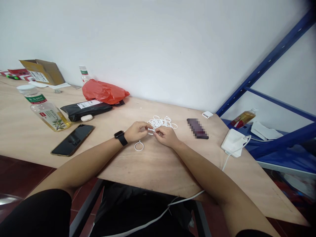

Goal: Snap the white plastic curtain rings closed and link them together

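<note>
Between my two hands is a white plastic ring (151, 131), pinched from both sides just above the table. My left hand (137, 131), with a black watch (120, 137) on the wrist, grips its left side with thumb and forefinger. On its right side, the fingertips of my right hand (168, 136) are closed on the same ring. Directly behind the hands lies a tangled pile of similar white rings (163, 122). One single white ring with a small tab (139, 146) lies flat on the wood, just below my left hand.
A phone (72, 140) and a tea bottle (45, 110) are at the left, near a black parcel (89, 109) and a red plastic bag (103, 92). Rightward lie a second phone (197, 128) and a white charger (233, 143) with a cable. A blue rack (278, 102) stands beyond.
</note>
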Demonstrator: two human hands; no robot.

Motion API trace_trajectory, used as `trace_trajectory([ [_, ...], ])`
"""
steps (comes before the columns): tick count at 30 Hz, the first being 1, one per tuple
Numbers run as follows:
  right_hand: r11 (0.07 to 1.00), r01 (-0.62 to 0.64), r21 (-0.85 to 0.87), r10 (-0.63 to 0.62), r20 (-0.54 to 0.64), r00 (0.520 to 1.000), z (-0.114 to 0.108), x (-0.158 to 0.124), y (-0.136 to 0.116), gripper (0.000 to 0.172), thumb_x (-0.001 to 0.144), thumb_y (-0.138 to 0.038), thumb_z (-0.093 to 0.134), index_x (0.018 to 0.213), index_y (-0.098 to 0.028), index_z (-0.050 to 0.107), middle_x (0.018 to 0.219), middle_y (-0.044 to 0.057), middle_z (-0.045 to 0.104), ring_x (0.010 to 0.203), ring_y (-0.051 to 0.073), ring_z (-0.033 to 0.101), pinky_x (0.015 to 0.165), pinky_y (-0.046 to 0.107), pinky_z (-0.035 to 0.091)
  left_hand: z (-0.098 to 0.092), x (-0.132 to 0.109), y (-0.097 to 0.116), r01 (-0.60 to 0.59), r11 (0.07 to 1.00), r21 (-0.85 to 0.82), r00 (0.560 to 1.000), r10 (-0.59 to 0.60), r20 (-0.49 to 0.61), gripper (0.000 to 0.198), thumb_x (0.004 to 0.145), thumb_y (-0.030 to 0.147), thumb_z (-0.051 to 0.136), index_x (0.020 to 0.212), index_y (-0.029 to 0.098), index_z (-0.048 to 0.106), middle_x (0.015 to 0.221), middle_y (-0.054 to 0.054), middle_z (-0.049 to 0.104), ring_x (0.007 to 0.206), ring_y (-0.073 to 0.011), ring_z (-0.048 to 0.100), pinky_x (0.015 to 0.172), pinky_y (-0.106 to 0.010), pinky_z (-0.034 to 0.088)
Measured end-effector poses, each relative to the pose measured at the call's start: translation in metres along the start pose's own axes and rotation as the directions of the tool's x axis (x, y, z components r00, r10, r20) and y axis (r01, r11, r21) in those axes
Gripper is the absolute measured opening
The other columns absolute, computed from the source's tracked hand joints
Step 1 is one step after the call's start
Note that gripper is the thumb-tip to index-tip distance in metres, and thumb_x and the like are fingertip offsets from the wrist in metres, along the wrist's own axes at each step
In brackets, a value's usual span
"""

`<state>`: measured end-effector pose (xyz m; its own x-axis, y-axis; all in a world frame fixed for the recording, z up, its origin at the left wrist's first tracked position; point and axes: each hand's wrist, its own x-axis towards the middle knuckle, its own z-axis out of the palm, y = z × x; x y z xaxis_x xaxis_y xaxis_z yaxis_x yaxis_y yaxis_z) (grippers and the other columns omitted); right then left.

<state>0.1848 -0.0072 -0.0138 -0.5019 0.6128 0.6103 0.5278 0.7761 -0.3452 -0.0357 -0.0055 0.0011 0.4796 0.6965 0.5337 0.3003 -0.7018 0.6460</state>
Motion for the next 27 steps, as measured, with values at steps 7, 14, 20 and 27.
trace_trajectory([
  [7,0.998,0.069,0.002,-0.069,0.005,0.998,-0.001,0.002,-0.005,0.008,0.085,-0.022,0.059,0.078,-0.020,0.063,0.067,-0.001,0.064,0.057,0.011,0.054,0.060,0.024,0.040,0.001,0.001,0.001,-0.009,0.999,0.032,1.000,0.010,-0.024,0.027,0.074,0.012,0.050,0.087,0.015,0.073,0.086,-0.005,0.072,0.080,-0.0157,0.067,0.078,-0.028,0.052],
  [14,0.993,0.116,-0.018,-0.115,0.029,0.993,0.003,0.002,-0.009,0.010,0.084,-0.023,0.057,0.075,-0.020,0.059,0.063,-0.001,0.061,0.055,0.011,0.052,0.058,0.024,0.039,0.001,0.003,0.006,-0.017,0.999,0.036,1.000,0.017,0.005,0.024,0.073,0.009,0.050,0.081,0.015,0.071,0.080,-0.004,0.071,0.075,-0.0138,0.064,0.074,-0.026,0.051],
  [20,0.994,0.101,-0.046,-0.102,-0.019,0.995,0.004,0.001,-0.005,0.010,0.083,-0.023,0.056,0.075,-0.021,0.061,0.066,0.000,0.064,0.059,0.013,0.056,0.060,0.025,0.041,-0.002,0.005,0.006,-0.081,0.996,0.027,0.997,0.081,0.013,0.029,0.079,0.012,0.050,0.100,0.017,0.070,0.099,-0.006,0.072,0.092,-0.0171,0.064,0.086,-0.032,0.050],
  [27,0.965,-0.223,-0.140,0.191,-0.212,0.958,-0.005,0.003,0.008,0.018,0.088,-0.031,0.056,0.077,-0.021,0.066,0.072,0.002,0.069,0.066,0.015,0.063,0.066,0.026,0.045,-0.040,0.005,-0.008,-0.032,0.973,0.227,0.936,-0.051,0.348,0.049,0.068,0.050,0.078,0.107,0.021,0.067,0.123,-0.009,0.062,0.117,-0.0277,0.055,0.106,-0.044,0.039],
])
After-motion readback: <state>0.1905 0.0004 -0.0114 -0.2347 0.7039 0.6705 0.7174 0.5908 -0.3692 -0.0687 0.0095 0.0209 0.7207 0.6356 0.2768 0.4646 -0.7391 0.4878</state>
